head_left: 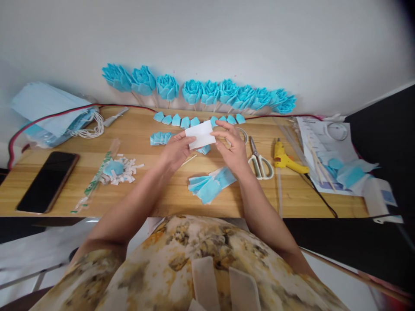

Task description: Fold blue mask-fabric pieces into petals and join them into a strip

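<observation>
A small white rectangular piece [201, 134], like folded paper or thin cloth, is held up above the table. My left hand [177, 150] pinches its left end, thumb on top. At its right edge, the fingertips of my right hand [236, 149] grip the piece. Behind it runs a row of small blue folded petals [176, 119], partly covered by my hands. A stack of blue petals [160, 138] lies beside my left hand. Loose blue strips [212, 183] are fanned out below my hands, and a thin stick [189, 160] lies between my wrists.
Several blue flowers [167, 87] on sticks lean against the wall. Scissors [257, 160] and a yellow glue gun [287, 159] lie to the right. A phone [48, 181], white scraps [128, 170] and a bag of face masks [55, 112] are left. A printed sheet [324, 138] lies far right.
</observation>
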`<state>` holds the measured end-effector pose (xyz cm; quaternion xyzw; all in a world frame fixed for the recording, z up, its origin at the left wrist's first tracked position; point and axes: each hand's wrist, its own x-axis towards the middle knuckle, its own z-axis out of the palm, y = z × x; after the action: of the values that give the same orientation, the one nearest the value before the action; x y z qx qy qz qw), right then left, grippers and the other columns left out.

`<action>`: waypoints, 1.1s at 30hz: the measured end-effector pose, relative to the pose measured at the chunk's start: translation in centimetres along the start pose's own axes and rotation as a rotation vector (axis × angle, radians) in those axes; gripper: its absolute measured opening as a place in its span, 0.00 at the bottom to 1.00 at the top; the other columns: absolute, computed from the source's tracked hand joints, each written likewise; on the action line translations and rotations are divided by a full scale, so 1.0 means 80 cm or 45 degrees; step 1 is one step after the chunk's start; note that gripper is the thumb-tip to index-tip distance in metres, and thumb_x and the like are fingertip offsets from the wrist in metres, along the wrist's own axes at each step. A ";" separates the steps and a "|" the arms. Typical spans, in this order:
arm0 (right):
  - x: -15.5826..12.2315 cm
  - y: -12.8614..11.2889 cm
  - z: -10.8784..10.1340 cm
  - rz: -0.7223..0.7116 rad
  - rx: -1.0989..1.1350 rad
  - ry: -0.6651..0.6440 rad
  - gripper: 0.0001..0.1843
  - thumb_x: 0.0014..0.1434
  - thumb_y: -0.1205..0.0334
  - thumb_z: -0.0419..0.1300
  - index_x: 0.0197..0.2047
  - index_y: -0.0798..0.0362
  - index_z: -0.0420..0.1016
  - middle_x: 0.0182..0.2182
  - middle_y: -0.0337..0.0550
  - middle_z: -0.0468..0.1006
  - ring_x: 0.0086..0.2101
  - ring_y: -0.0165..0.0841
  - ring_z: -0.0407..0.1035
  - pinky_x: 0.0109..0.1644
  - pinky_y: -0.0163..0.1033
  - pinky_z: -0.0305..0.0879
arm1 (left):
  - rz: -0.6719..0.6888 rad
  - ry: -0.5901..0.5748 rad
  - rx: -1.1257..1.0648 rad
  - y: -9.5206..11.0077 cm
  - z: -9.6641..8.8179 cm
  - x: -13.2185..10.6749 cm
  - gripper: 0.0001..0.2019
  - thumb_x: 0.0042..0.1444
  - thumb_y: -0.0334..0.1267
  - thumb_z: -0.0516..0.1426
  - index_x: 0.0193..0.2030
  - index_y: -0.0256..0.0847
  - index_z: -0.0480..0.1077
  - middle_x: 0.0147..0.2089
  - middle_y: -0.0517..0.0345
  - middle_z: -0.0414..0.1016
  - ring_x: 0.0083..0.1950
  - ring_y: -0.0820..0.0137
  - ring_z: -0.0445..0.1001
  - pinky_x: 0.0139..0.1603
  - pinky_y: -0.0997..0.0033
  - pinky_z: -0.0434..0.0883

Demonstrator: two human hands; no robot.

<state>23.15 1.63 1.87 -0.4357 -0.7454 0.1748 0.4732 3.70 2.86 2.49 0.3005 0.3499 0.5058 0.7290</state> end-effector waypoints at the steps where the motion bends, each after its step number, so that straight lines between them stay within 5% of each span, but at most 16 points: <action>1: 0.000 0.000 0.000 0.003 0.010 -0.020 0.08 0.65 0.58 0.59 0.47 0.42 0.78 0.60 0.42 0.73 0.61 0.42 0.66 0.66 0.57 0.59 | -0.006 -0.016 0.007 -0.001 0.001 -0.001 0.11 0.48 0.27 0.63 0.41 0.36 0.78 0.45 0.49 0.84 0.47 0.63 0.83 0.48 0.67 0.78; 21: -0.001 -0.002 0.013 0.394 0.317 0.093 0.06 0.56 0.58 0.65 0.33 0.50 0.76 0.32 0.38 0.80 0.37 0.34 0.75 0.47 0.42 0.69 | -0.078 -0.033 0.021 -0.005 0.005 -0.002 0.07 0.54 0.30 0.65 0.40 0.34 0.79 0.42 0.47 0.84 0.44 0.62 0.83 0.54 0.58 0.77; 26: -0.001 -0.001 0.014 0.389 0.315 0.099 0.06 0.56 0.57 0.65 0.32 0.50 0.76 0.31 0.37 0.80 0.36 0.34 0.75 0.47 0.42 0.69 | 0.018 -0.077 0.101 -0.006 0.005 -0.002 0.18 0.52 0.44 0.69 0.46 0.36 0.78 0.46 0.47 0.83 0.43 0.63 0.82 0.48 0.61 0.77; 33: 0.000 0.000 0.016 0.372 0.334 0.113 0.05 0.55 0.59 0.65 0.31 0.50 0.75 0.31 0.37 0.80 0.35 0.33 0.74 0.48 0.43 0.71 | 0.216 -0.049 0.407 -0.014 0.002 0.000 0.29 0.44 0.36 0.71 0.56 0.41 0.75 0.44 0.55 0.81 0.43 0.66 0.78 0.49 0.64 0.75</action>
<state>22.08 1.81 1.23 -0.4811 -0.6237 0.3178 0.5278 4.41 2.49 1.68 0.4506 0.3853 0.4976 0.6331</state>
